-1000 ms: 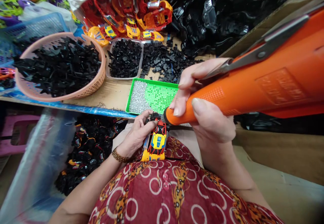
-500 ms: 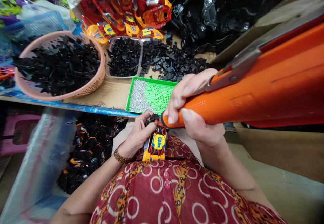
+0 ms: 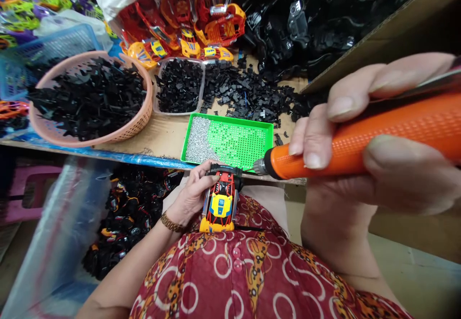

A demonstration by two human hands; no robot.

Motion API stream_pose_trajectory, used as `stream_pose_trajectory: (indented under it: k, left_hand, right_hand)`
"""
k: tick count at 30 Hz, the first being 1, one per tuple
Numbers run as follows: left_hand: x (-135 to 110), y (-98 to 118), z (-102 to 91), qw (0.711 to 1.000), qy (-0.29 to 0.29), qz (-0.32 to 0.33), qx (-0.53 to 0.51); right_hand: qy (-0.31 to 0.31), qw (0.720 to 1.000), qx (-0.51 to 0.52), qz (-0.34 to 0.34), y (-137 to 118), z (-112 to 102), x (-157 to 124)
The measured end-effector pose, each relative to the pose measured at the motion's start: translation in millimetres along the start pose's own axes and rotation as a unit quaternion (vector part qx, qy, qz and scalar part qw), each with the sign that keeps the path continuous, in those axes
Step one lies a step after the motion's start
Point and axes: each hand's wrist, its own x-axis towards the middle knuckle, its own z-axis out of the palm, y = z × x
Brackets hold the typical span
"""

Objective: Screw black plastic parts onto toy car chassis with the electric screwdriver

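My left hand (image 3: pixel 192 194) grips a small toy car (image 3: pixel 220 203) with a yellow, red and blue body, held against my lap just below the table edge. My right hand (image 3: pixel 363 146) is wrapped round an orange electric screwdriver (image 3: pixel 360 139), raised close to the camera. Its metal tip (image 3: pixel 258 166) points left and hangs above and to the right of the car, not touching it. A green tray (image 3: pixel 248 139) with a heap of small silver screws (image 3: pixel 197 141) lies on the table right behind the car.
A pink basket (image 3: pixel 139 119) of black plastic parts stands at left, a clear tub (image 3: pixel 179 86) of black parts behind the tray, loose black parts (image 3: pixel 252 95) beside it. Red and yellow car shells (image 3: pixel 187 26) and black chassis (image 3: pixel 298 21) pile at the back. Finished cars (image 3: pixel 126 213) lie in a bag below.
The screwdriver has lifted off the car's rear end and swung up and right, closer to the camera. My left hand keeps the car in the same place.
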Motion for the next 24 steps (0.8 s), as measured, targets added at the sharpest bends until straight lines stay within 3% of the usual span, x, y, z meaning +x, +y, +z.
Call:
stream_pose_trajectory:
  k: [3,6,11,17,21,24]
  left_hand:
    - [2.3,1.8,-0.8,1.000,-0.013,-0.002,-0.019]
    - [2.7,3.4,-4.0,0.999,-0.045,0.001,-0.018]
    - [-2.3,5.3,-7.7,0.992,-0.122,-0.014,-0.019]
    - [-3.5,-7.3,-9.6,0.989,-0.106,-0.074,-0.077]
    - [-3.5,-7.4,-11.3,0.987,-0.125,-0.056,-0.083]
    - [-6.5,8.4,-9.4,0.990,-0.141,0.000,-0.015]
  right_hand:
    - [0.013,0.997,-0.047,-0.058,20.5,-10.5,-7.4]
    - [0.013,0.992,-0.098,-0.073,34.9,-22.2,-10.5]
    - [0.053,0.983,-0.165,-0.060,44.0,-35.3,-8.5]
    - [0.087,0.974,-0.207,-0.026,48.7,-38.2,-5.6]
    - [0.102,0.974,-0.198,-0.036,51.6,-37.0,-3.7]
    - [0.107,0.975,-0.192,-0.030,53.6,-37.3,-2.0]
